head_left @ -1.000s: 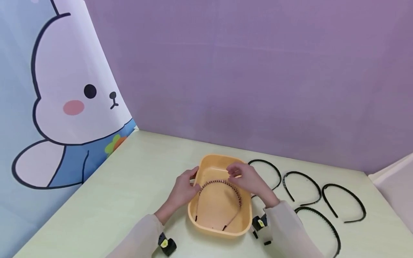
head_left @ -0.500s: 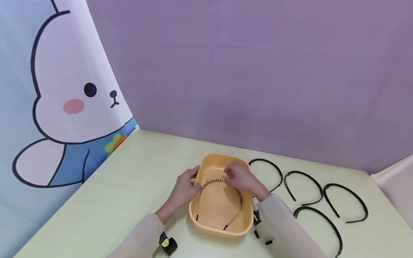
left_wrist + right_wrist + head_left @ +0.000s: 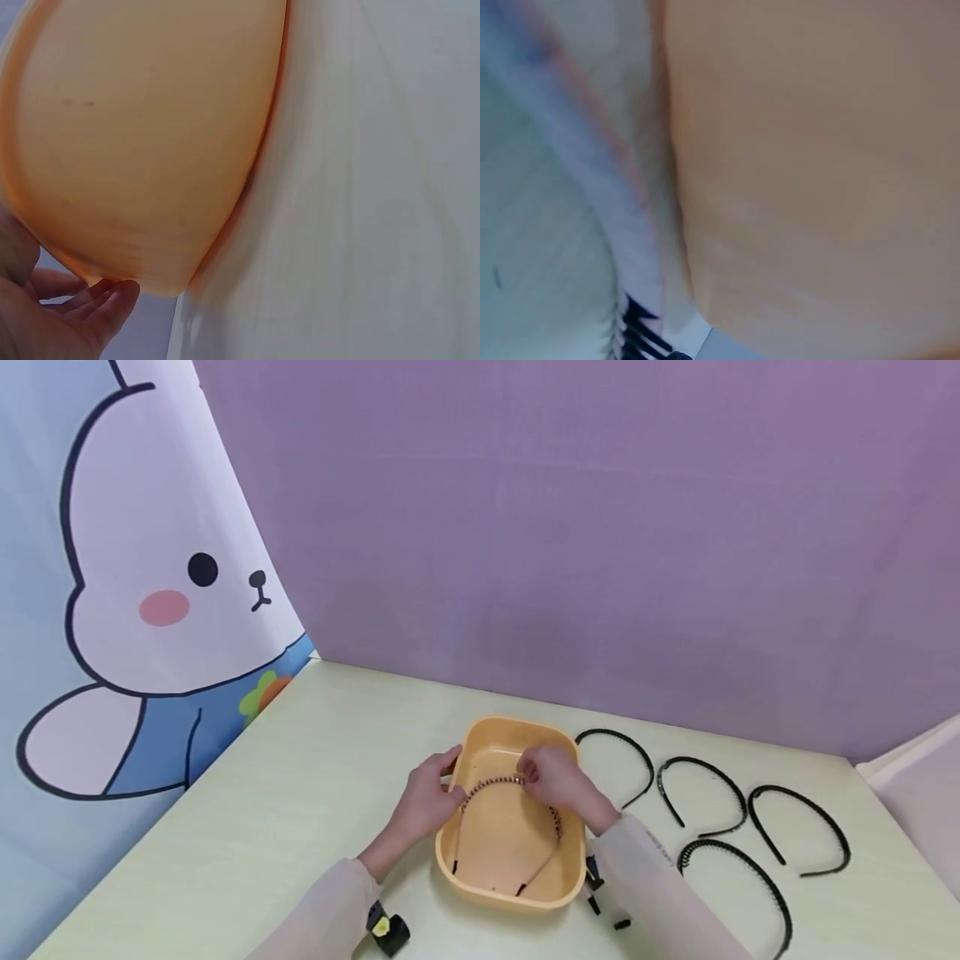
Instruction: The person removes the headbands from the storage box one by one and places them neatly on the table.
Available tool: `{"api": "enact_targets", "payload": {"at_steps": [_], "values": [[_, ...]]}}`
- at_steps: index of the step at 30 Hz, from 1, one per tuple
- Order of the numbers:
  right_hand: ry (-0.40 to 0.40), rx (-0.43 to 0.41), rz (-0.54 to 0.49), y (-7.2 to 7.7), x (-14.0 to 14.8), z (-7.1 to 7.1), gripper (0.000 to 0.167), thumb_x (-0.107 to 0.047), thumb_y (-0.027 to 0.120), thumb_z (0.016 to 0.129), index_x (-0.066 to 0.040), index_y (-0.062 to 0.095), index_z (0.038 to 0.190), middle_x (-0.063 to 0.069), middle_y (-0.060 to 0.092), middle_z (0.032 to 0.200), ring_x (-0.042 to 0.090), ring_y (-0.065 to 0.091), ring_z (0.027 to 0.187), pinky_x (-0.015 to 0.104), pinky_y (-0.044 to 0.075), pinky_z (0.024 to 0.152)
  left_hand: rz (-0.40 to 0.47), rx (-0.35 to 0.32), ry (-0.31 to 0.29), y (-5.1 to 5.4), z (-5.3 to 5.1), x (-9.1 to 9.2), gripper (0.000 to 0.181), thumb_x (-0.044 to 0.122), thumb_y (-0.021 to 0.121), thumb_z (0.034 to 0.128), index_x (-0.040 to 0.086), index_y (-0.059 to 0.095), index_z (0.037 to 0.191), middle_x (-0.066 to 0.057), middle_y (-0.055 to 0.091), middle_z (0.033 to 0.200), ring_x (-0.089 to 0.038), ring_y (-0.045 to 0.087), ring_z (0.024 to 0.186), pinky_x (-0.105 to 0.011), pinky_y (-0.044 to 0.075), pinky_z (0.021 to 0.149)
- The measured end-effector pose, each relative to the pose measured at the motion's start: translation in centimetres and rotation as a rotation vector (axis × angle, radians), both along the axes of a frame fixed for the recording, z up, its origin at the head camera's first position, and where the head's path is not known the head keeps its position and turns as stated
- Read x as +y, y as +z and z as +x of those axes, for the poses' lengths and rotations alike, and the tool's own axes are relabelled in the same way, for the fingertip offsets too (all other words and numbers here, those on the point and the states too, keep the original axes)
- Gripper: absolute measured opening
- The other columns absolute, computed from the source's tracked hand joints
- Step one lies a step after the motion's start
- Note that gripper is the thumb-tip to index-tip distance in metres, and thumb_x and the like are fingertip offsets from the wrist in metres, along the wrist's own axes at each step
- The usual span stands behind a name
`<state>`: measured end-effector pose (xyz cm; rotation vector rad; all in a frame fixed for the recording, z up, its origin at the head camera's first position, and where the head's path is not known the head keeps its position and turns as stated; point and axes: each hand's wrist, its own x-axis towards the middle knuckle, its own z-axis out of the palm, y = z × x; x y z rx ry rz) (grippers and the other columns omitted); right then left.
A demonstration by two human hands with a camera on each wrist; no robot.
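Note:
A shallow orange-yellow plastic basin (image 3: 517, 897) stands on the table; its outer wall fills much of both wrist views. My left hand (image 3: 423, 797) grips its left rim, the thumb toward the inside and the fingers around the outer side. In the left wrist view the left hand's fingers (image 3: 97, 315) touch the outside of the basin (image 3: 150, 150). A beaded headband (image 3: 491, 782) with dark tips lies inside the basin, its arch toward the far end. My right hand (image 3: 558, 781) reaches over the basin's right side, fingers curled at the top of this headband, covering part of it.
Several black headbands, one of them toothed (image 3: 772, 885), lie on the table (image 3: 360, 735) to the right. Under the right sleeve (image 3: 652, 860) two dark tips (image 3: 622, 925) show. A pale band (image 3: 630, 225) and black teeth (image 3: 645, 330) appear beside the basin in the right wrist view.
My right hand has moved left and slightly down onto the headband's arch, and its fingers have curled in. The left hand and the basin have stayed in place.

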<state>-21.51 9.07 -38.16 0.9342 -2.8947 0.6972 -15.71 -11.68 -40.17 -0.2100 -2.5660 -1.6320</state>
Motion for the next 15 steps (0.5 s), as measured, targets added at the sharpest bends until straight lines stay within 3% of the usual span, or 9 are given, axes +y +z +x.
{"api": "enact_targets", "payload": {"at_steps": [8, 15], "values": [[0.031, -0.009, 0.038, -0.23, 0.05, 0.15, 0.017, 0.009, 0.065, 0.069, -0.004, 0.071, 0.078, 0.003, 0.067, 0.072, 0.013, 0.06, 0.068, 0.019, 0.052, 0.061, -0.029, 0.037, 0.007, -0.21, -0.02, 0.26, 0.061, -0.006, 0.055, 0.0795, -0.009, 0.041, 0.139, -0.025, 0.056, 0.122, -0.034, 0.061, 0.108, -0.029, 0.06, 0.079], [0.024, 0.01, 0.05, -0.21, -0.29, 0.46, 0.019, 0.01, 0.064, 0.07, -0.006, 0.072, 0.077, 0.002, 0.067, 0.072, 0.013, 0.061, 0.068, 0.02, 0.052, 0.06, -0.034, 0.02, 0.023, -0.03, 0.09, 0.13, 0.06, -0.006, 0.055, 0.0802, -0.008, 0.042, 0.139, -0.026, 0.055, 0.125, -0.034, 0.061, 0.11, -0.03, 0.06, 0.081]]}}
